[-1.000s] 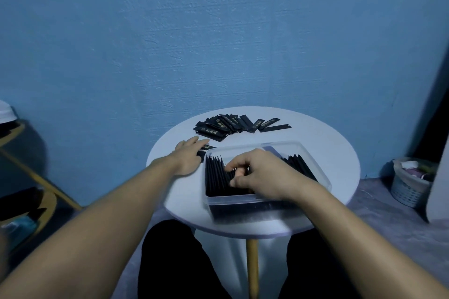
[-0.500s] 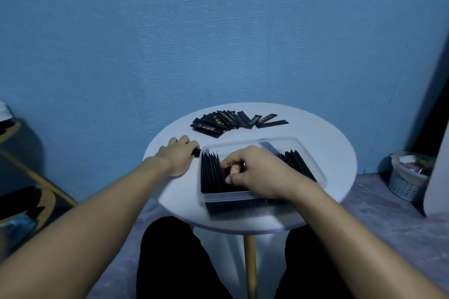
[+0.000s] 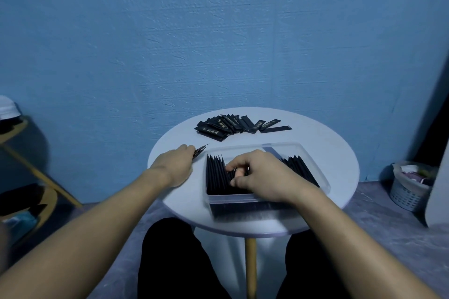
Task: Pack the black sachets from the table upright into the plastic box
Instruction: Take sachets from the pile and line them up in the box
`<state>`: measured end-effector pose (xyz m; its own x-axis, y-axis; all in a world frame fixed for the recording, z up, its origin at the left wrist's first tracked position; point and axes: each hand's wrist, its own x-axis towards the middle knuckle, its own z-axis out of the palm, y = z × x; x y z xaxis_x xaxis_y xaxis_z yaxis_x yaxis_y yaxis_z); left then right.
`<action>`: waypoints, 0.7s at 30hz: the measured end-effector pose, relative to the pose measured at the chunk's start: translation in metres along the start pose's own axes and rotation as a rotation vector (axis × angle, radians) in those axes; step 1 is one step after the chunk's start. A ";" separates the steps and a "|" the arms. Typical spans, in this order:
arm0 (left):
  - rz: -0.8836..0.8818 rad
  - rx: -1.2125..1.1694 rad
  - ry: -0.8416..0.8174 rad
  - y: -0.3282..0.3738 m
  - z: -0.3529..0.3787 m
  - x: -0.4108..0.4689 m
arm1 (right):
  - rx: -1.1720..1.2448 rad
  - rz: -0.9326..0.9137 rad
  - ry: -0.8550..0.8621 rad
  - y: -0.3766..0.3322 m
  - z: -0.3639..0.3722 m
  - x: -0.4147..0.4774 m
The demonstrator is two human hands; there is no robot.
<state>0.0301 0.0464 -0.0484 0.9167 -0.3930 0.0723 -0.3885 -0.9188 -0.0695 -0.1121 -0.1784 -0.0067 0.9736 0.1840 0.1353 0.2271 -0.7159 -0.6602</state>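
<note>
The left hand (image 3: 173, 165) pinches some black sachets (image 3: 200, 151), with the box (image 3: 243, 202) just to its right. The right hand (image 3: 263, 176) curls inside it among standing sachets (image 3: 216, 175); I cannot tell if it holds one.

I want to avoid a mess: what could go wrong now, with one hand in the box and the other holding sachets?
The right hand works among the upright sachets; a push may tip the row.
The box sits near the front edge of the table and may slide off.
The left hand may drop its few sachets.
</note>
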 end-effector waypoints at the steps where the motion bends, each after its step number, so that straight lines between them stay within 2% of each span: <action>1: -0.019 -0.035 -0.011 -0.001 0.001 -0.001 | 0.000 0.000 0.001 0.000 0.000 0.000; 7: -0.094 -0.368 -0.036 -0.003 -0.011 -0.001 | 0.013 0.001 0.001 0.000 0.000 0.000; 11: -0.100 -0.729 0.076 0.008 -0.035 -0.008 | 0.037 0.009 -0.006 0.001 -0.001 0.001; 14: -0.036 -0.975 0.155 0.030 -0.057 -0.019 | 0.035 0.015 -0.002 0.001 -0.001 0.002; 17: 0.069 -0.992 0.214 0.055 -0.075 -0.032 | 0.055 0.025 0.019 0.001 -0.001 0.001; 21: 0.163 -0.965 0.110 0.082 -0.084 -0.047 | 0.108 0.064 0.048 0.002 -0.001 0.001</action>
<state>-0.0522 -0.0131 0.0260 0.8502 -0.4740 0.2292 -0.4640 -0.4689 0.7515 -0.1104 -0.1800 -0.0068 0.9867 0.1057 0.1238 0.1628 -0.6480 -0.7440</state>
